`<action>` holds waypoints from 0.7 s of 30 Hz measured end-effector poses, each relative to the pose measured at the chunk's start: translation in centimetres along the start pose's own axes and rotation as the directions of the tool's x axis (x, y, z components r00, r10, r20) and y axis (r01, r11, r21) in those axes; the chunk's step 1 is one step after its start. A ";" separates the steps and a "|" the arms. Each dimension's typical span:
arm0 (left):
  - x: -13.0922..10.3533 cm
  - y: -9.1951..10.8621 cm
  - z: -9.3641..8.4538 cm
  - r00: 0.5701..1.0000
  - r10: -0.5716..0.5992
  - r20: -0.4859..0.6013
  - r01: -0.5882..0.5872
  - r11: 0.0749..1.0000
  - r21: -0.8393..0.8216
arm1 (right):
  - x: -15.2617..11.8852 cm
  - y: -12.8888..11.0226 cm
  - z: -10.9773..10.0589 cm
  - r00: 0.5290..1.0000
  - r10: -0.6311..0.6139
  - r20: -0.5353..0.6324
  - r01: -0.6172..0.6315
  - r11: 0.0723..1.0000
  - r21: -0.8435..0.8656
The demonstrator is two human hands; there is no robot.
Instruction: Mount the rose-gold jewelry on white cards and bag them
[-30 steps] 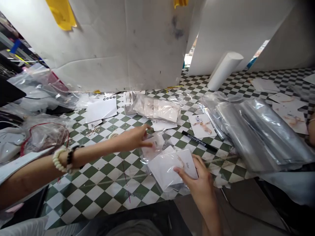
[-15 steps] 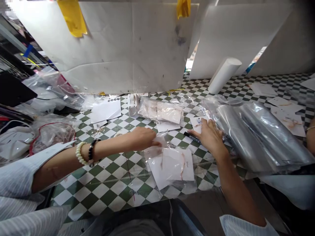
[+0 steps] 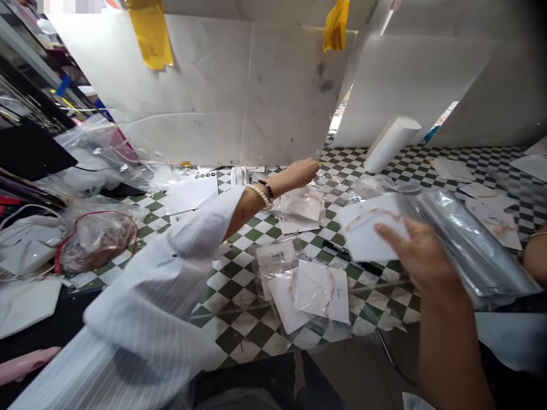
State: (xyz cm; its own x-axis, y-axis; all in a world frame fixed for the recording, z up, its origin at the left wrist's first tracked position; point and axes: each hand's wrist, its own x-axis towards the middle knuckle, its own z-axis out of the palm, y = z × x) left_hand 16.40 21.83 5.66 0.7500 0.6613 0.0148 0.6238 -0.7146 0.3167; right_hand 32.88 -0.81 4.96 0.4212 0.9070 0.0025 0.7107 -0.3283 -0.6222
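Note:
My right hand (image 3: pixel 427 250) grips a white card (image 3: pixel 371 230) with a thin orange-pink bracelet on it, thumb on the card's face. My left hand (image 3: pixel 303 172) reaches across to the back of the table, fingers bent together over the clear plastic there; what they hold, if anything, is hidden. Just below it lie bagged cards (image 3: pixel 301 204). Nearer me, clear bags with bracelet cards (image 3: pixel 322 290) overlap on the checkered table. A black marker (image 3: pixel 337 249) lies partly beneath the held card.
Grey plastic rolls (image 3: pixel 470 245) lie at the right, beside another person's arm (image 3: pixel 536 256). A white roll (image 3: pixel 392 145) leans at the back. White sheets (image 3: pixel 192 193) and a bag with a red edge (image 3: pixel 100 239) are at the left. Loose cards (image 3: pixel 491 210) lie far right.
My left hand has moved from the near bags to the back. My right hand has lifted a bracelet card off the table. Another small card now shows on the near bags.

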 end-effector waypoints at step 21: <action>-1.0 2.1 -1.7 0.846 0.152 -0.512 -0.455 0.707 -0.541 | 1.9 -2.3 0.3 0.906 -0.229 -0.355 0.361 0.857 0.369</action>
State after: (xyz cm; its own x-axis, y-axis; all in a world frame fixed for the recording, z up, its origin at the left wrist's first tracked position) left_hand 16.62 20.06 7.94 0.6163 0.5675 0.5460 -0.0190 -0.6825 0.7307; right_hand 31.86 1.71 6.22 0.4189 0.8037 0.4226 0.5531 0.1433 -0.8207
